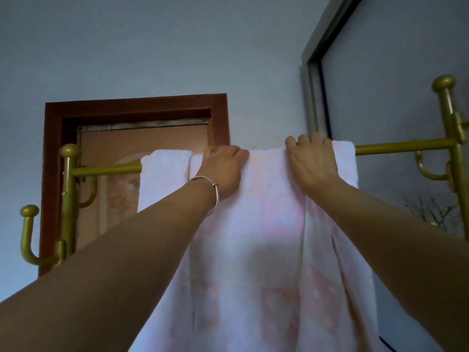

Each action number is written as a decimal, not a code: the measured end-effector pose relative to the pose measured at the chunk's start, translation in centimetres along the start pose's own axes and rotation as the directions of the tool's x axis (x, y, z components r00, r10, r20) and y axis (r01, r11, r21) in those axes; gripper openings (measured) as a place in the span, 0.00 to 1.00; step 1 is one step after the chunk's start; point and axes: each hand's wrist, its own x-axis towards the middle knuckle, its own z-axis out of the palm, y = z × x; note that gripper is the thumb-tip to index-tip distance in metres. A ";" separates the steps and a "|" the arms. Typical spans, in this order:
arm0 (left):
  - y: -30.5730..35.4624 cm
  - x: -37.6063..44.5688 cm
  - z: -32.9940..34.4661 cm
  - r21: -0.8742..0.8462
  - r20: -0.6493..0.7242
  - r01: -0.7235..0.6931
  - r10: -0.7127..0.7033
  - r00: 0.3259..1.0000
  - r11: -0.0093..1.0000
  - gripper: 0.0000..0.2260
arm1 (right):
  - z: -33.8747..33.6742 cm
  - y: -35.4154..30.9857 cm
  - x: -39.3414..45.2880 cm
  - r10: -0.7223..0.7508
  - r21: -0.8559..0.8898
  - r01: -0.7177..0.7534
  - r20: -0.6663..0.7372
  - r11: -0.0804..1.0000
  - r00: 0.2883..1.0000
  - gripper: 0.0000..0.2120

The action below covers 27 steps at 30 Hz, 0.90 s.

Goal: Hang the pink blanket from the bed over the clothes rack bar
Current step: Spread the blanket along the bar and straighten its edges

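The pink blanket (266,224) lies draped over the gold clothes rack bar (396,148) and hangs down toward me in long folds. My left hand (223,171), with a silver bangle on the wrist, presses on the blanket at the top of the bar, fingers curled over the fold. My right hand (312,161) rests further right, fingers hooked over the bar and the cloth. Under the blanket the middle of the bar is hidden; bare bar shows at both ends.
Gold rack posts with knobs and hooks stand at the left (68,189) and right (454,148). Behind the rack is a brown door frame (137,102) in a grey wall. A grey framed panel (317,80) rises at the right.
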 end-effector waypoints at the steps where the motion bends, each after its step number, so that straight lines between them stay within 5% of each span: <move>1: 0.5 0.4 0.2 -0.029 0.004 -0.016 0.016 1.000 0.999 0.24 | 0.0 -0.1 0.0 -0.035 -0.005 0.035 -0.005 0.999 0.999 0.12; 5: 2.0 1.6 1.1 -0.030 0.059 -0.058 0.060 0.996 0.998 0.26 | 0.1 0.0 0.4 -0.128 -0.073 0.134 0.072 0.988 0.989 0.12; 12: 1.9 2.4 2.2 -0.059 -0.007 -0.033 0.033 0.999 0.998 0.27 | 0.2 5.4 1.4 0.107 -0.187 -0.087 0.099 0.979 0.989 0.13; 18: 0.7 2.4 1.3 -0.263 -0.087 0.092 -0.118 0.989 0.960 0.21 | 0.1 -0.9 1.6 -0.234 0.023 0.235 -0.042 0.972 0.971 0.12; 24: -4.4 -2.5 0.2 -0.131 -0.236 0.499 -0.516 0.823 0.857 0.19 | -0.5 -7.4 1.2 -0.369 0.280 0.402 -0.166 0.872 0.915 0.12; 27: -7.1 -5.2 -0.6 -0.248 -0.176 0.630 -0.674 0.718 0.736 0.23 | -1.1 -10.7 0.7 -0.426 0.356 0.469 -0.196 0.808 0.883 0.14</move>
